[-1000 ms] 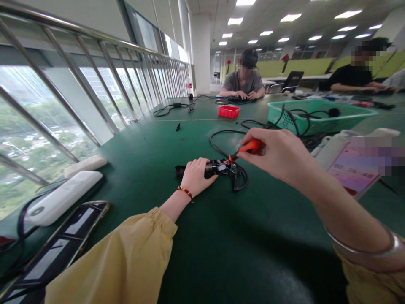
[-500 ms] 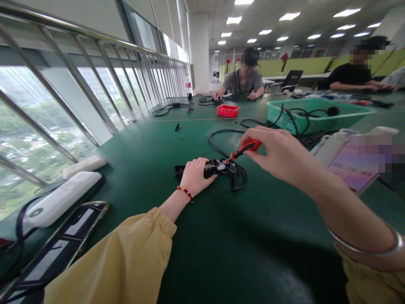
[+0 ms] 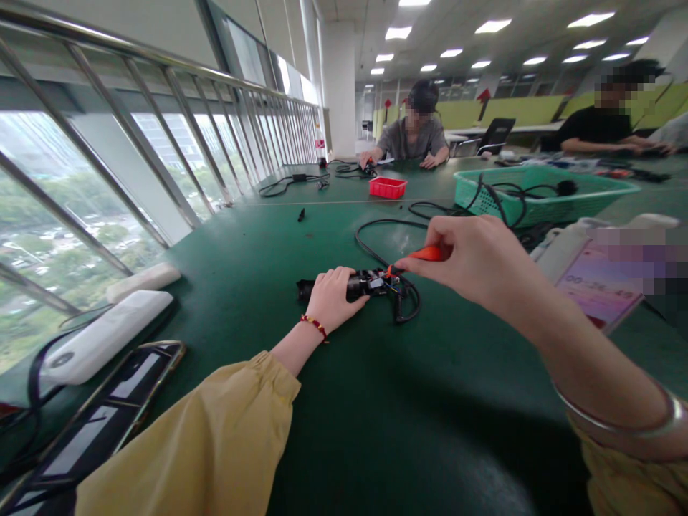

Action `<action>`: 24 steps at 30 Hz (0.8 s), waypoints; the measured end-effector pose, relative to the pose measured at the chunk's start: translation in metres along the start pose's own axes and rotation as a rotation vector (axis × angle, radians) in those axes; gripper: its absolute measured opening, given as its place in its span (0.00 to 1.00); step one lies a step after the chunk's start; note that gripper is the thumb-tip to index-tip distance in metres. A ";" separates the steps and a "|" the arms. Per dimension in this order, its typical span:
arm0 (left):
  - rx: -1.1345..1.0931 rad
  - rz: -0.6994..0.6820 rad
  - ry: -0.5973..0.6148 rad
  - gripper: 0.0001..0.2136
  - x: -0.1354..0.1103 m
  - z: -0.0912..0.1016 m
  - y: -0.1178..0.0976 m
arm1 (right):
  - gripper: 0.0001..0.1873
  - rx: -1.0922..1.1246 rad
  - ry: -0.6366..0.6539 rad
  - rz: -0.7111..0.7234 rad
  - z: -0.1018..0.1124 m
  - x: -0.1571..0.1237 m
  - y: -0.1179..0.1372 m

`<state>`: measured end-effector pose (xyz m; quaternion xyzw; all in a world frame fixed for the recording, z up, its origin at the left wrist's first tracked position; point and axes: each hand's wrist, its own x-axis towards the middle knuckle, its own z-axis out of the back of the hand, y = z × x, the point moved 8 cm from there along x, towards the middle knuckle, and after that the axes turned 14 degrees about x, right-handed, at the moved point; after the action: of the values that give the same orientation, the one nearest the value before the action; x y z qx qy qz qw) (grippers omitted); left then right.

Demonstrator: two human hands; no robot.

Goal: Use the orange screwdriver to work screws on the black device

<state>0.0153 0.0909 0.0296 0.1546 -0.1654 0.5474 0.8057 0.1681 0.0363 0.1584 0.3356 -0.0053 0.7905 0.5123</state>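
Black cylindrical device with exposed coloured wires (image 3: 368, 284), lying on its side mid-way across the green-topped bench (image 3: 333, 430). The left hand (image 3: 333, 297) is closed around its barrel, pressing it to the bench. The right hand (image 3: 476, 259) pinches an orange-handled screwdriver (image 3: 426, 254) between thumb and fingers, the tip at the device's wired end. A looped black cable (image 3: 402, 307) lies just beside that end. To the right stands a pink-screened tablet (image 3: 599, 285); its digits are too blurred to read surely. Beyond lie a green plastic basket (image 3: 542, 204) and a small red tray (image 3: 388, 188).
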 end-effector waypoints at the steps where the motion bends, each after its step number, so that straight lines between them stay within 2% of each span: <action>1: 0.001 -0.003 -0.003 0.17 0.000 0.000 0.000 | 0.20 -0.015 -0.004 -0.022 0.001 0.000 -0.002; 3: 0.006 -0.004 -0.005 0.17 0.000 0.000 0.000 | 0.19 -0.019 -0.001 -0.019 0.001 -0.001 -0.002; 6: 0.016 -0.002 -0.005 0.17 0.001 -0.001 0.000 | 0.07 0.010 0.000 0.096 0.000 0.000 0.006; 7: 0.019 -0.003 -0.005 0.17 0.001 -0.001 0.000 | 0.06 0.019 0.000 0.133 0.000 0.000 0.008; 9: 0.025 -0.004 -0.009 0.17 0.001 -0.001 0.000 | 0.07 0.029 0.008 0.142 -0.001 0.000 0.010; 13: 0.028 -0.010 -0.014 0.17 0.000 0.001 -0.001 | 0.19 -0.019 -0.009 0.026 0.000 0.000 0.004; 15: 0.025 -0.012 -0.013 0.17 0.000 0.001 -0.001 | 0.18 -0.018 -0.019 0.021 0.002 0.000 0.005; 18: 0.024 -0.007 -0.011 0.17 0.000 0.001 -0.001 | 0.05 0.040 0.030 0.114 -0.001 0.000 0.011; 20: 0.024 -0.006 -0.012 0.18 0.000 0.000 0.000 | 0.05 0.054 0.041 0.155 -0.002 0.000 0.014; 22: 0.028 -0.004 -0.011 0.18 0.000 0.000 0.000 | 0.03 0.052 0.024 0.118 -0.002 0.001 0.011; 24: 0.030 -0.006 -0.010 0.18 0.000 -0.001 0.000 | 0.11 0.047 -0.002 0.049 -0.002 0.000 0.006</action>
<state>0.0152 0.0915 0.0293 0.1699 -0.1608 0.5467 0.8040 0.1624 0.0342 0.1593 0.3482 0.0044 0.8023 0.4848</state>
